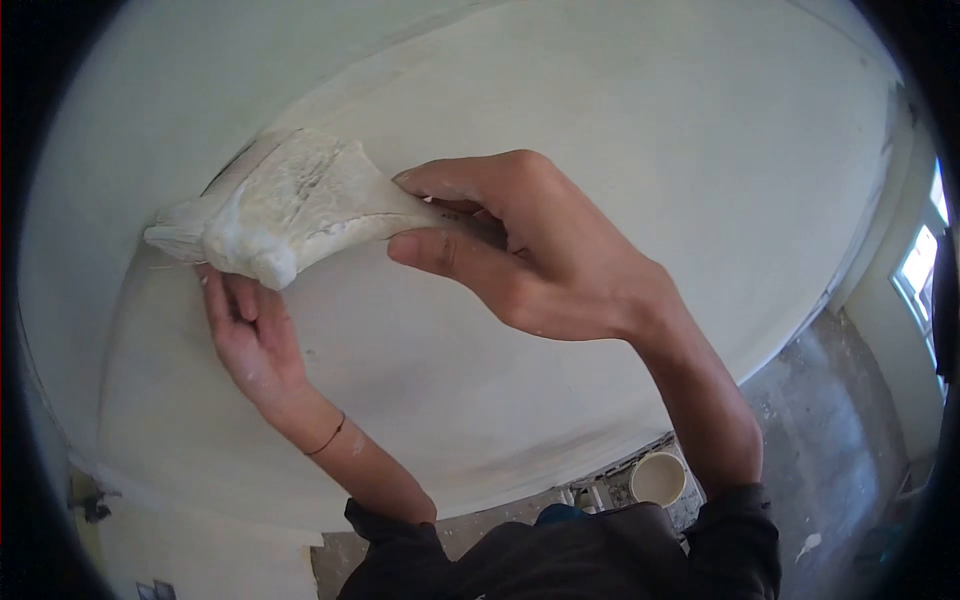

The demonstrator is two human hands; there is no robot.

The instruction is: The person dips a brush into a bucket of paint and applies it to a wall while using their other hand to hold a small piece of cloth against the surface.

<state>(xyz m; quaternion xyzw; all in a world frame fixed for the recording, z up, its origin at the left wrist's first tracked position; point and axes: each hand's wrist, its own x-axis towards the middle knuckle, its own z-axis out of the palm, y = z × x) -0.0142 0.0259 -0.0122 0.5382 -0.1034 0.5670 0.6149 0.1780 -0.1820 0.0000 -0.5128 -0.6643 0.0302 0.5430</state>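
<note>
A wide paintbrush [320, 195], caked with white paint or filler, lies across the upper left of the head view, its bristles pointing left. My right hand [550, 245] is closed around its handle, with the thumb below and the fingers above. A thick white blob hangs at the lower side of the brush head. Just under the bristle end is my left hand [252, 335], palm facing me, its fingers loosely stretched upward and apart. Those fingertips are partly hidden behind the brush. Both hands are close in front of a pale wall [480, 400], where the bristles overlap a long corner line.
Far below stands a white bucket [658, 480] on the floor, beside my dark clothing. Grey, stained floor [820, 420] stretches to the right. A bright window [920, 265] is at the right edge.
</note>
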